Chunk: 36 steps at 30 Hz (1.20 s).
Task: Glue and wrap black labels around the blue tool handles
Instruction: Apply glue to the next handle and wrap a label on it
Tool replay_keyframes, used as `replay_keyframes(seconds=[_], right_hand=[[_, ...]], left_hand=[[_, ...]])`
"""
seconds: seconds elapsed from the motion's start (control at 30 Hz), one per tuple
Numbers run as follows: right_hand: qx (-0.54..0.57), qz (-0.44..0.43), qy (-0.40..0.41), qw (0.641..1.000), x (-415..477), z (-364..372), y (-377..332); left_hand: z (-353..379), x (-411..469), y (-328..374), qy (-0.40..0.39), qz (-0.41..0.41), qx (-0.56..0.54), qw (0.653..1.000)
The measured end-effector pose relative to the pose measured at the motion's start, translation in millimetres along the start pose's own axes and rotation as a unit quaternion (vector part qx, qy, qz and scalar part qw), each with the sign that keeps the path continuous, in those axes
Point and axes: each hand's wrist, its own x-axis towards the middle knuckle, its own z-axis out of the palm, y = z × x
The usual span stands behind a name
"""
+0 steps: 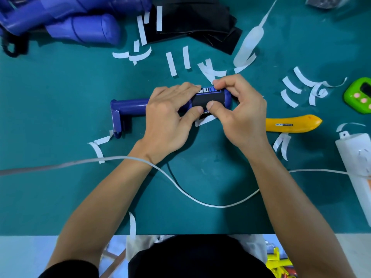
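Green mat (60, 187); both hands' fingers (210, 106) press black label (202, 100) round blue handle (130, 106)

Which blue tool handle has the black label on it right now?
The blue handle lying across the middle of the mat, with the black label wrapped round its right end. The blue handles piled at the top left show no label.

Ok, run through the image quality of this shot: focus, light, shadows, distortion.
Head view: sharp at centre, print on the black label legible where the left hand and right hand grip the blue tool handle; head view, top left: the pile of blue handles is soft and smeared; head view: even light, faint shadows on the green mat, no strong glare.
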Motion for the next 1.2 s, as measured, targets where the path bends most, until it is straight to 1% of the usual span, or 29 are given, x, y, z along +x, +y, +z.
replay_keyframes(seconds=[0.23, 0.33, 0.37, 0.43, 0.5, 0.53, 0.6, 0.87, 1.07, 1.13, 1.2], right_hand=[[0.039, 0.0, -0.054, 0.998, 14.1, -15.5, 7.1], [0.063, 0.002, -0.061, 0.996, 23.2, -25.3, 13.8], [0.077, 0.005, -0.072, 0.994, 24.5, -29.0, 16.2], [0.107, 0.019, -0.121, 0.987, 22.5, -35.7, 17.5], [0.093, 0.016, -0.16, 0.982, 17.5, -36.8, 16.9], [0.07, 0.005, -0.161, 0.984, 16.0, -35.8, 16.2], [0.054, -0.002, -0.139, 0.989, 15.4, -32.3, 14.7], [0.09, 0.01, -0.087, 0.992, 8.3, -21.4, 12.2], [0.083, 0.019, -0.098, 0.992, 12.2, -28.7, 12.0], [0.049, 0.016, -0.053, 0.997, 12.3, -40.8, 10.3], [-0.038, -0.001, 0.004, 0.999, 11.6, -58.6, 10.8]], left_hand=[[2.1, -1.7, 1.3, 0.013, -0.008, -0.009, 1.0], [2.4, -3.3, 1.3, 0.02, -0.005, -0.012, 1.0], [2.3, -3.7, 1.1, 0.02, -0.005, -0.014, 1.0], [2.4, -3.3, 0.3, 0.019, -0.003, -0.016, 1.0], [2.0, -2.3, -0.9, 0.017, -0.004, -0.015, 1.0], [1.9, -1.9, -1.3, 0.016, -0.004, -0.015, 1.0], [1.6, -1.9, -1.6, 0.013, -0.002, -0.015, 1.0], [0.6, -2.3, -0.2, 0.013, 0.002, -0.013, 1.0], [0.4, -2.4, -1.1, 0.009, 0.012, 0.007, 1.0], [-0.1, -1.2, -1.5, 0.006, 0.008, 0.007, 1.0], [-0.7, -0.5, -2.2, 0.005, 0.005, 0.008, 1.0]])
